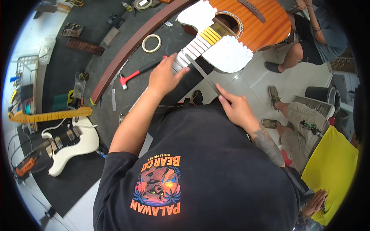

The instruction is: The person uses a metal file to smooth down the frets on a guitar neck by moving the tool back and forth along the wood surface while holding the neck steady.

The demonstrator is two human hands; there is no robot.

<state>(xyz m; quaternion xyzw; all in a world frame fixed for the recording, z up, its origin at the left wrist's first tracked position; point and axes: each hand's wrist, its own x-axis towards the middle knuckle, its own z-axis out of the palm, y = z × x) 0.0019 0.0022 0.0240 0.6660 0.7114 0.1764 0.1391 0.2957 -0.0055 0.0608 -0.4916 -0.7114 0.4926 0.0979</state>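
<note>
An acoustic guitar with an orange-brown body lies at the top, white padding around its taped fretboard, which has white and yellow strips. My left hand holds the neck's near end, fingers curled at its edge. My right hand grips one end of a long flat metal file, angled up to rest across the frets beside my left fingers. A red hammer with a black handle lies left of my left hand, below a tape roll.
A long brown bar lies along the dark bench. A white electric guitar, loose neck and small tools occupy the left. Two other people stand at right, one in blue-gray, one in yellow, near a black bin.
</note>
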